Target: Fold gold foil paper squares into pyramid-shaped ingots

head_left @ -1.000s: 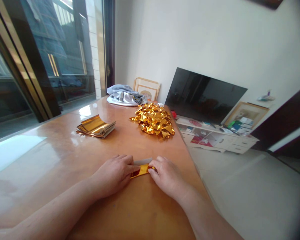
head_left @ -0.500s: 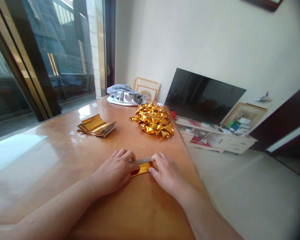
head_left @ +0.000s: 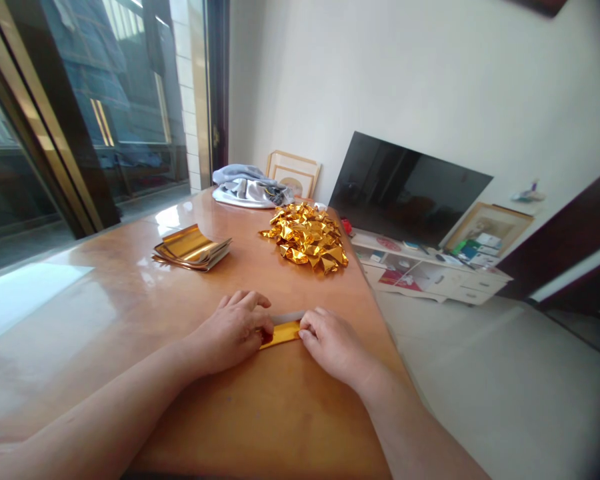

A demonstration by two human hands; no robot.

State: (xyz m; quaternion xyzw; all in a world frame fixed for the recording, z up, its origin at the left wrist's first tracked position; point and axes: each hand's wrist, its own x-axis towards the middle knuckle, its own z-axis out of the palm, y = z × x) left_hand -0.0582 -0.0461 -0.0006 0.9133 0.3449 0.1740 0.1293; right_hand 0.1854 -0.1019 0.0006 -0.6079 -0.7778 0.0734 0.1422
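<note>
Well, this is a bright room with a white wall [head_left: 380, 73] and a tall glass door [head_left: 115, 100] on the left side. A big shiny wooden table [head_left: 260, 413] fills the middle of the view. Past its far end, a dark flat TV [head_left: 405, 190] stands on a low white cabinet [head_left: 430, 277], and a framed picture [head_left: 490, 227] leans near the cabinet's far end. A gray cloth [head_left: 250, 187] lies in a soft pile at the far end of the table.

Nearer, a big heap of creased gold pieces [head_left: 307, 237] sits on the table. Just left of it is a low stack of gold sheets [head_left: 193, 249], and the top ones curl up a bit. (That gold sure is shiny!) So a lot of pieces look done, and the stack looks like what is left.

Closest of all, the left hand [head_left: 233, 327] and the right hand [head_left: 333, 343] are near each other but not touching. Their fingers press on the two ends of a gold paper strip [head_left: 280, 335]. It lies flat on the table between the hands, with a pale edge showing along its far side.
</note>
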